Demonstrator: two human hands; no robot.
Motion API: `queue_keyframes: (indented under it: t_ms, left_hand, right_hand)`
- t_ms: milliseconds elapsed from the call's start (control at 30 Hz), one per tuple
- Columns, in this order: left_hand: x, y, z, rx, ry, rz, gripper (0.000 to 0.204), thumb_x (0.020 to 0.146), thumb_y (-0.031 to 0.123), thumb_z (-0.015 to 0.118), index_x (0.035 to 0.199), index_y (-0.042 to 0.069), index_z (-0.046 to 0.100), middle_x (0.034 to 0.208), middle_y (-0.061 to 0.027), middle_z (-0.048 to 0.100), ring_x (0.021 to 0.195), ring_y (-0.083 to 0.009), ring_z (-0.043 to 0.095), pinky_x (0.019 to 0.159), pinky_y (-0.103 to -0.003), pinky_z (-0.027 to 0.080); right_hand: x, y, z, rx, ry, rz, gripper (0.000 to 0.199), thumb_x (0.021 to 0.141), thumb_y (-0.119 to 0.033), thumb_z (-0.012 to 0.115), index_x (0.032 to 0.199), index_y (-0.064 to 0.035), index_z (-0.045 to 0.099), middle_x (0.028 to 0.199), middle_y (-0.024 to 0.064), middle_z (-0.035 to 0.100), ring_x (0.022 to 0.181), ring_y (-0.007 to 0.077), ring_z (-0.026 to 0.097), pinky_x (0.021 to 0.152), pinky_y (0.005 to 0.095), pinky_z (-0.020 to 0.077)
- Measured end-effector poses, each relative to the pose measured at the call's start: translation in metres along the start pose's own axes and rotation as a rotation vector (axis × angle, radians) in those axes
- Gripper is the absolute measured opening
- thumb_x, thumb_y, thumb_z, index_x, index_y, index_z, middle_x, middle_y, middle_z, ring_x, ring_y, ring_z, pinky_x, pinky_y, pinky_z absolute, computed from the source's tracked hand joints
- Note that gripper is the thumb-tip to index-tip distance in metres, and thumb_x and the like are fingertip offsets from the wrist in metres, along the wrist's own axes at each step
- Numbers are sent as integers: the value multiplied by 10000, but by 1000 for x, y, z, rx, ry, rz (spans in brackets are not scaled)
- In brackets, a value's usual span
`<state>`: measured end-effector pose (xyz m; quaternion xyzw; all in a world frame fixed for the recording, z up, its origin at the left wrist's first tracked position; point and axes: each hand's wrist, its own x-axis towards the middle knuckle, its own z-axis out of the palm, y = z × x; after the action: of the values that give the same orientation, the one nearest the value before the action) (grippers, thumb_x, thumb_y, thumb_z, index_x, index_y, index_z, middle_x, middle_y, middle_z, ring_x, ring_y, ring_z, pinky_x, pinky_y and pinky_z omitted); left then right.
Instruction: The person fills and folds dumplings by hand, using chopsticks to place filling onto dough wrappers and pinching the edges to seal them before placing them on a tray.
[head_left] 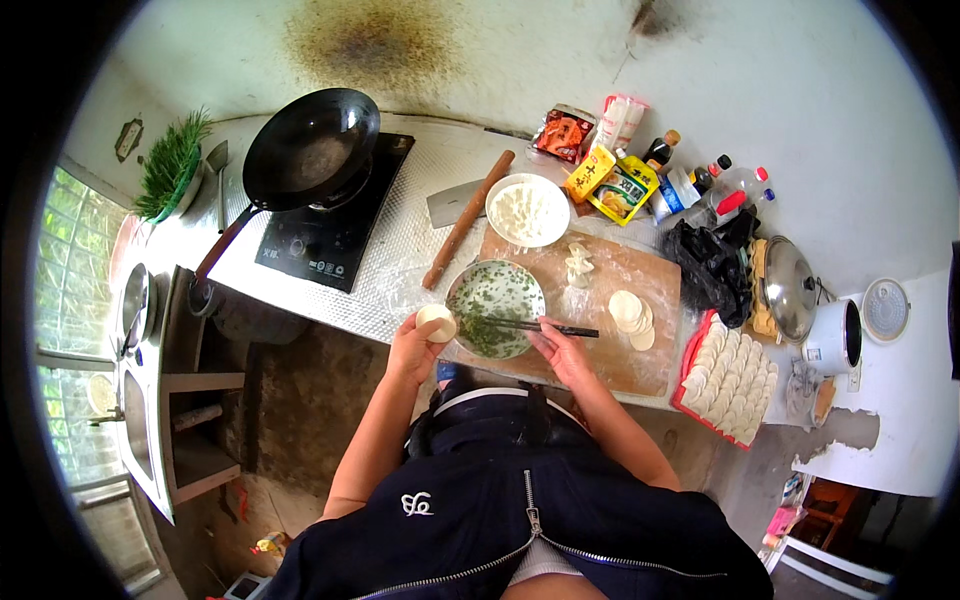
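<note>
My left hand (408,354) holds a round dumpling wrapper (440,318) at the left rim of a bowl of green filling (512,284). In my right hand (564,360) is a pair of dark chopsticks (572,330), their tips down in the filling. The bowl overlaps the left part of a floured wooden board (655,290). Several flat wrappers (630,312) lie stacked on the board, and small dough pieces (578,264) sit behind them to the left. At the right, rows of shaped dumplings (732,378) fill a red-edged tray (684,392).
A white bowl of flour (528,210) stands behind the filling, beside a rolling pin (468,220) and a cleaver (448,206). To the left, a wok (312,150) rests on a black induction cooker (310,246). Seasoning packets (625,188), bottles (740,185) and a black plastic bag (712,265) line the wall.
</note>
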<state>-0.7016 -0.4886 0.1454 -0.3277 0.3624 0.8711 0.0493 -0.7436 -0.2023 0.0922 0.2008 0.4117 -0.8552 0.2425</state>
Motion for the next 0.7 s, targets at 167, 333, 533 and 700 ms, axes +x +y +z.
queue_keyframes:
  t_ms: [167,333,533,700]
  left_hand:
    - [6,-3,-7,12,-14,4,361,848,-95,564,1203,-53,509,1140,-186,615,1036,-324,641,905,-419,555]
    - [6,-8,1,44,-116,-41,366,885,-84,494,1251,-68,489,1176,-199,599,1093,-339,615,934,-432,539]
    - [-8,6,32,-129,-207,-185,362,980,88,397,1292,-88,452,1235,-220,568,1141,-360,583,1002,-449,490]
    - [0,-1,26,-184,-213,-185,394,1002,148,370,1297,-107,429,1257,-229,555,1164,-352,568,993,-453,497]
  right_hand:
    - [-3,-11,7,14,-16,-7,277,907,-77,643,1155,36,593,1108,160,639,996,271,665,882,338,581]
    - [-26,-40,41,-40,-66,-96,271,916,-61,626,1164,43,590,1085,177,651,966,258,677,855,330,587]
    - [-54,-52,79,-541,-242,-457,212,920,-16,598,1126,16,632,1124,129,666,988,231,668,889,320,541]
    - [-82,-67,110,-1189,-523,-934,248,861,23,627,1095,-40,679,1152,123,669,1056,248,653,914,340,513]
